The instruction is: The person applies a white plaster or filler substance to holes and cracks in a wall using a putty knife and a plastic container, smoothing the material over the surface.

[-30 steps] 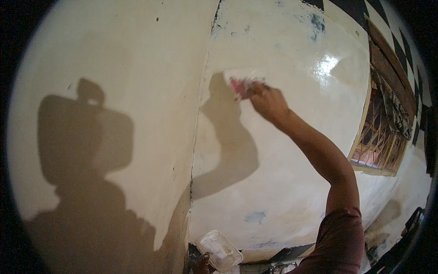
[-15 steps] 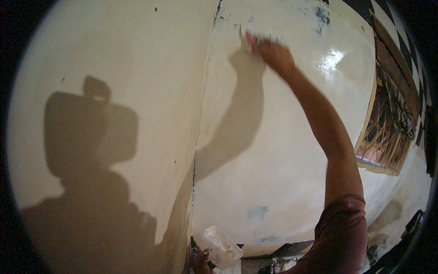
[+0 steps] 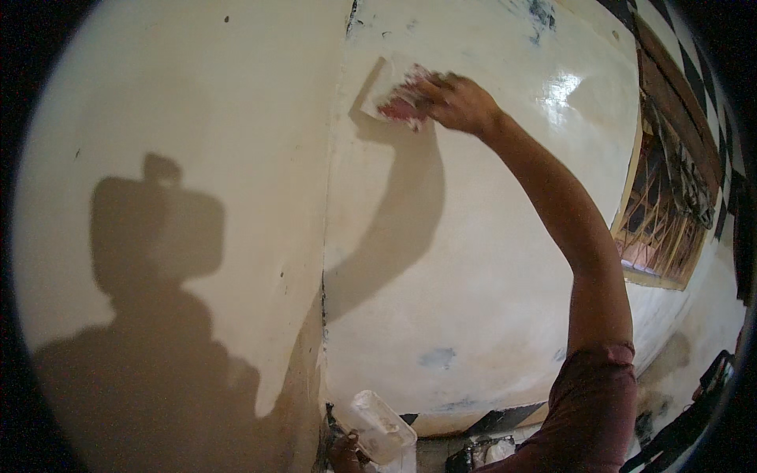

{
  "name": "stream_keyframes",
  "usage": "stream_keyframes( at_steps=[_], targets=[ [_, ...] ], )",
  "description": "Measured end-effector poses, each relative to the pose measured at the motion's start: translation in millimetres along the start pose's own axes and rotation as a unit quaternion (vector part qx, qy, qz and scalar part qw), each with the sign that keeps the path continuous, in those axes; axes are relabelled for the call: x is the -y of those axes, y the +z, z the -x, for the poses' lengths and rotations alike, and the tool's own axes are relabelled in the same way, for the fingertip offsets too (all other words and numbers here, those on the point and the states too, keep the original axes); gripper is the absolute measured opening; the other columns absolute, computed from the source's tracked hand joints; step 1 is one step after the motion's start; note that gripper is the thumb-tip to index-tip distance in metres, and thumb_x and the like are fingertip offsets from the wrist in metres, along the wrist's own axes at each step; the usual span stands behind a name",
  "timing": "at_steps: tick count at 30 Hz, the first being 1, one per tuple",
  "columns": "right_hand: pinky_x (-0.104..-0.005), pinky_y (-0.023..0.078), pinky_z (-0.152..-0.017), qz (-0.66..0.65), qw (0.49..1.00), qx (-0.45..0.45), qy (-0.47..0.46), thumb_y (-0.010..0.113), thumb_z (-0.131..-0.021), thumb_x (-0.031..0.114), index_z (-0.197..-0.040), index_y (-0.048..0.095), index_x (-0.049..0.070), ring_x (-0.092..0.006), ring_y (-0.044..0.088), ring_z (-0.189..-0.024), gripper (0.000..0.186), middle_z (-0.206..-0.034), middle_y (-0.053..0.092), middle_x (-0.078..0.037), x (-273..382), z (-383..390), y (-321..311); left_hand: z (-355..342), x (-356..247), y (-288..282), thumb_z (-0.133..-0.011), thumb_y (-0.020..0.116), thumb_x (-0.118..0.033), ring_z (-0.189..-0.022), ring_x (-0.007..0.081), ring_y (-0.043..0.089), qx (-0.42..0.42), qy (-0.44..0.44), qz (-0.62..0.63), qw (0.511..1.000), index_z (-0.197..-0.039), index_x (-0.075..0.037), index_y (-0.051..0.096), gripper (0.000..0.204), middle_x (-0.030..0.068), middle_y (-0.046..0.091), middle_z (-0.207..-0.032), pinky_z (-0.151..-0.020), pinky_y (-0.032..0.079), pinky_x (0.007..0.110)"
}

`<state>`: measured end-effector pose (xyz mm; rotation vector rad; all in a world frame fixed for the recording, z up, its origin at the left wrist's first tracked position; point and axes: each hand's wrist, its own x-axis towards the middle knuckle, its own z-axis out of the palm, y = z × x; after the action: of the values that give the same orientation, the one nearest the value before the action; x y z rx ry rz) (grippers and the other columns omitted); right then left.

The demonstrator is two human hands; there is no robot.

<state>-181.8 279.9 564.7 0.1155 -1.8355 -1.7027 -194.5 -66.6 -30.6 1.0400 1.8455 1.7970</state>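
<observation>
My right hand (image 3: 461,102) is raised high against the cream wall (image 3: 473,236), fingers closed around a red scraper (image 3: 400,109) smeared with white paste. The scraper's flat edge is at the wall, just right of the corner, and its wide shadow falls to its left. Low in the view, my left hand (image 3: 344,455) grips a clear rectangular plastic tub (image 3: 385,426) by its near left side. The tub is tilted and has whitish residue inside. Part of the left hand is cut off by the lower edge.
A rough vertical corner crack (image 3: 324,292) divides two wall faces. Blue-grey patches (image 3: 438,359) mark the wall. To the right is a barred window (image 3: 658,229) with a brown cloth (image 3: 684,169) hanging over it. White and dark objects (image 3: 497,452) lie low near my right sleeve.
My right hand has shifted slightly left and down along the wall, turning the scraper so its red face shows more. My left hand still holds the tub. The view has moved a little.
</observation>
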Motion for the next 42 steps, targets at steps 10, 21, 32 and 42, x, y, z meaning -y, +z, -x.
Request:
stream_keyframes(
  at_steps=[10,21,32,42],
  targets=[
    [-0.0361,0.046,-0.097,-0.046,0.998,0.044,-0.009,0.050,-0.089,0.029,-0.127,0.049,0.035,-0.0215,0.050,-0.120,0.039,-0.126,0.054,0.003,-30.4,34.4,17.9,0.3,2.8,6.7,-0.086,0.057,-0.007,-0.092,0.0207,0.051,0.002,0.008,-0.031,1.000,-0.129,-0.005,0.047,0.045,0.0108,0.052,-0.117,-0.077,0.045,0.035],
    [-0.0377,0.046,-0.095,-0.010,0.998,-0.023,-0.066,0.058,-0.081,0.017,-0.120,0.060,0.018,-0.0244,0.057,-0.110,0.039,-0.126,0.057,-0.003,-71.7,71.5,-35.8,-5.4,3.0,8.9,-0.086,0.057,-0.012,-0.087,0.0157,0.050,0.008,0.071,-0.085,0.994,-0.130,-0.007,0.047,0.045,0.0069,0.052,-0.114,-0.073,0.044,0.030],
    [-0.0342,0.047,-0.092,-0.039,0.992,0.121,-0.017,0.056,-0.084,0.020,-0.117,0.060,0.019,-0.0205,0.058,-0.108,0.033,-0.126,0.056,-0.002,-12.4,-30.6,2.9,-3.2,2.9,13.5,-0.088,0.055,-0.014,-0.097,0.0157,0.047,0.021,0.011,-0.043,0.999,-0.131,-0.009,0.046,0.044,0.0064,0.050,-0.119,-0.079,0.042,0.031],
    [-0.0422,0.048,-0.087,0.032,0.982,0.143,0.121,0.067,-0.070,0.011,-0.101,0.067,0.012,-0.0275,0.057,-0.109,0.031,-0.121,0.058,-0.005,-86.3,317.4,-144.6,-30.8,-91.6,29.3,-0.092,0.051,-0.014,-0.121,0.0213,0.045,0.003,-0.362,0.364,0.858,-0.134,-0.010,0.044,0.043,0.0097,0.046,-0.133,-0.095,0.038,0.037]
  ],
)
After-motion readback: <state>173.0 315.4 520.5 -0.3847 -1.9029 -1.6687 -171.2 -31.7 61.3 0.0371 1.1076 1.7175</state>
